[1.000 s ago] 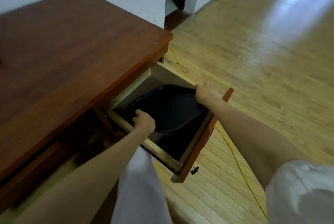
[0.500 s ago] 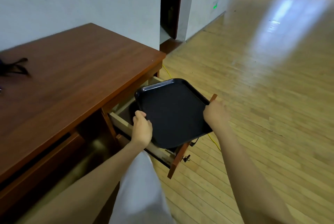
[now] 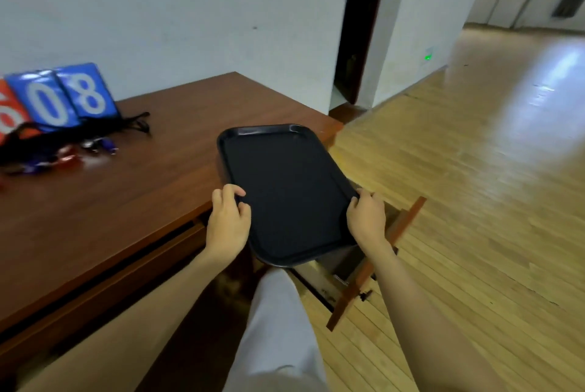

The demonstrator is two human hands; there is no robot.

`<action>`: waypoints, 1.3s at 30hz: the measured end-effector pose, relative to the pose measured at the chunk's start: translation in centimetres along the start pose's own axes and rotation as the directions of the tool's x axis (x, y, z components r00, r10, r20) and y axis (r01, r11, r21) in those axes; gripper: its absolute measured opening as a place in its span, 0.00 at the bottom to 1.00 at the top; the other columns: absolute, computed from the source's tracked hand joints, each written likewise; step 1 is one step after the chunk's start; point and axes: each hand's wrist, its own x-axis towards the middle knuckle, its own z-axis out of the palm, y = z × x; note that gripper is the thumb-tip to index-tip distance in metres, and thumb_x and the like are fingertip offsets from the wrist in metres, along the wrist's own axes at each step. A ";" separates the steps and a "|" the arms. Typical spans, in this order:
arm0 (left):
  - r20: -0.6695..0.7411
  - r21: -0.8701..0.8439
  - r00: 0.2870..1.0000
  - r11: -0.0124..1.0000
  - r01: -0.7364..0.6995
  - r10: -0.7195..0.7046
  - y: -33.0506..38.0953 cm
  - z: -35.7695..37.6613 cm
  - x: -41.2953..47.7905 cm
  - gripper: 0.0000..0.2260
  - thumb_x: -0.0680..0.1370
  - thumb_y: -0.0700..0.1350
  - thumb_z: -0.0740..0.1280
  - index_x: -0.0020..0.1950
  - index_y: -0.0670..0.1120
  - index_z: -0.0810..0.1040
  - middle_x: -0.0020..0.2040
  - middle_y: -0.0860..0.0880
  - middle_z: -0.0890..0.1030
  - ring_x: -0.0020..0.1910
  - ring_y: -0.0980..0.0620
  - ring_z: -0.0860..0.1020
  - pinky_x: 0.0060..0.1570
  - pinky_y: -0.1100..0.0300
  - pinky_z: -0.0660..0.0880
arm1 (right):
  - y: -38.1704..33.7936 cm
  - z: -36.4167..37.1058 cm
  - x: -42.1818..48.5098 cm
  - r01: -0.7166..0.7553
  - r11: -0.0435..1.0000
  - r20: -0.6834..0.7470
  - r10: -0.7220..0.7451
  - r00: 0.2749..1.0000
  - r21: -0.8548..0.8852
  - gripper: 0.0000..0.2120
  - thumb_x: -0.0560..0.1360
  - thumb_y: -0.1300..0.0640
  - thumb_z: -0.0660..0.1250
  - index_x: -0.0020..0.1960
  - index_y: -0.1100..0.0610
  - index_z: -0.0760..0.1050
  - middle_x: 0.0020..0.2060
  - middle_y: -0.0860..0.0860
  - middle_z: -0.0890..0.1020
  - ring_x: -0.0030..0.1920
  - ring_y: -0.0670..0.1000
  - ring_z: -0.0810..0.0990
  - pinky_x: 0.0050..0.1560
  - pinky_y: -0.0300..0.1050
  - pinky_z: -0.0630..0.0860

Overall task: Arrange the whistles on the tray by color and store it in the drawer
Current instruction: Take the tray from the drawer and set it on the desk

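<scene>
An empty black tray (image 3: pixel 285 189) is held in the air above the desk's right end and the open drawer (image 3: pixel 373 268). My left hand (image 3: pixel 228 220) grips its left rim and my right hand (image 3: pixel 367 220) grips its right rim. A pile of whistles (image 3: pixel 69 154) in red, blue and a darker colour, with tangled black lanyards, lies at the far left of the brown desk (image 3: pixel 133 201). The drawer stays pulled out below the tray, its inside mostly hidden by the tray.
A flip scoreboard (image 3: pixel 60 100) with blue cards reading 0 and 8 stands behind the whistles by the white wall. The drawer front (image 3: pixel 376 262) juts out over the wooden floor. A dark doorway (image 3: pixel 357 43) lies beyond the desk. My light trouser leg (image 3: pixel 275 334) is below.
Both hands have lifted the tray out of the drawer and up to desk height. The view has tilted up, so the whistles and scoreboard have come into sight.
</scene>
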 end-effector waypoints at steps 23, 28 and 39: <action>-0.350 -0.191 0.727 0.805 0.562 -0.591 -18.3 -21.7 -7.4 0.05 0.78 0.43 0.65 0.42 0.45 0.76 0.38 0.48 0.80 0.33 0.51 0.77 0.32 0.59 0.73 | -27.6 17.6 -7.6 0.697 0.717 0.476 -0.625 0.619 0.035 0.14 0.81 0.61 0.54 0.64 0.59 0.71 0.60 0.58 0.72 0.59 0.60 0.71 0.56 0.54 0.73; -0.106 -0.569 0.599 0.543 0.618 -0.794 -18.4 -23.2 -7.3 0.01 0.78 0.36 0.64 0.46 0.40 0.74 0.40 0.44 0.79 0.32 0.50 0.77 0.28 0.61 0.80 | -30.3 19.1 -9.6 0.786 0.610 0.540 -0.695 0.475 0.095 0.19 0.80 0.54 0.59 0.69 0.57 0.69 0.67 0.57 0.71 0.67 0.59 0.69 0.66 0.55 0.69; 0.169 -0.457 0.768 0.641 0.617 -0.618 -13.6 -20.5 -1.6 0.12 0.79 0.38 0.62 0.62 0.38 0.72 0.48 0.43 0.82 0.40 0.49 0.82 0.41 0.57 0.81 | -29.8 18.4 -11.2 0.910 0.414 0.589 -0.745 0.314 0.038 0.19 0.79 0.52 0.59 0.68 0.56 0.70 0.67 0.55 0.71 0.69 0.57 0.66 0.66 0.53 0.66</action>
